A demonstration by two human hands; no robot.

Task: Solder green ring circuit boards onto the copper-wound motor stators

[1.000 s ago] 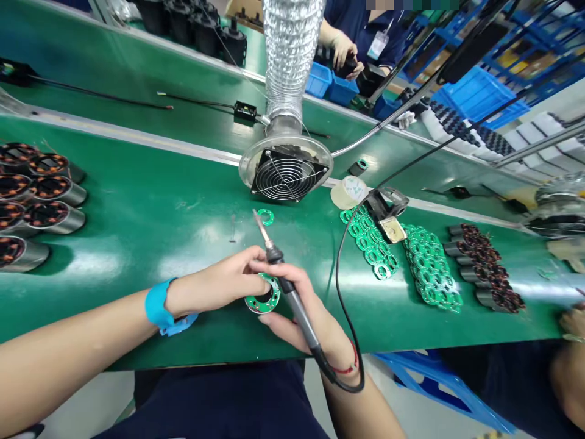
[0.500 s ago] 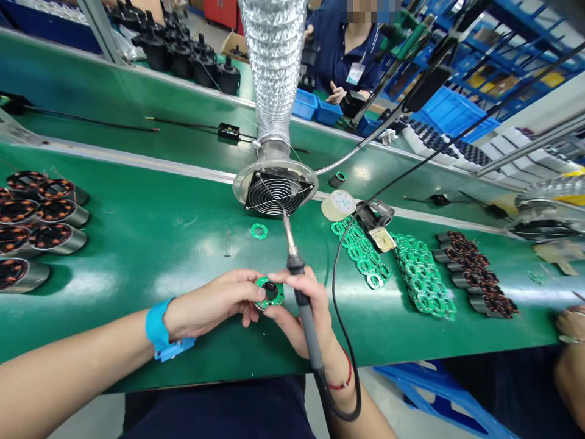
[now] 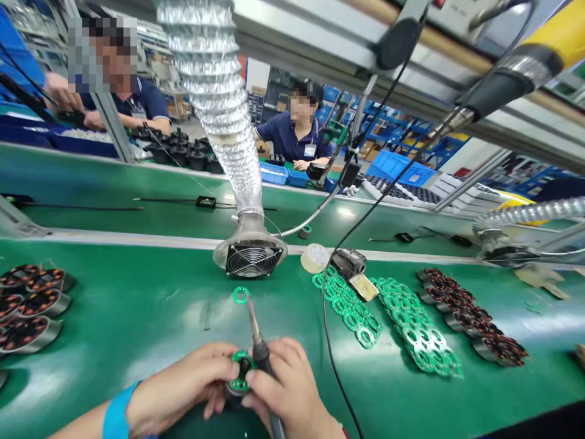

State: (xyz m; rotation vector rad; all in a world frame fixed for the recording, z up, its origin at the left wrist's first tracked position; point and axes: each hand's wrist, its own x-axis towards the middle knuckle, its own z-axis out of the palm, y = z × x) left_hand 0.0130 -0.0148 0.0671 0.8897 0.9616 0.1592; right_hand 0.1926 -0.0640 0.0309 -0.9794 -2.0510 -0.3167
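Note:
Near the bottom of the head view, my left hand (image 3: 201, 375) grips the left side of a small round part with a green ring board (image 3: 238, 383) on top. My right hand (image 3: 286, 378) presses the part's right side with its thumb and also holds a soldering iron (image 3: 261, 352), its tip pointing up and away. The part's lower body is dark and partly hidden by my fingers. A loose green ring (image 3: 241, 295) lies on the table beyond the iron's tip.
A fan on a silver duct (image 3: 254, 261) stands ahead. Rows of green boards (image 3: 411, 323), a tape roll (image 3: 315, 258) and a soldering stand (image 3: 350, 263) are to the right. Copper-wound parts sit at the left (image 3: 39, 305) and far right (image 3: 470, 317). Two people are across the bench.
The view has tilted up, so the bench and my hands appear lower. Both hands still hold the part, and the iron stays in my right hand. Another person has come into view at upper left.

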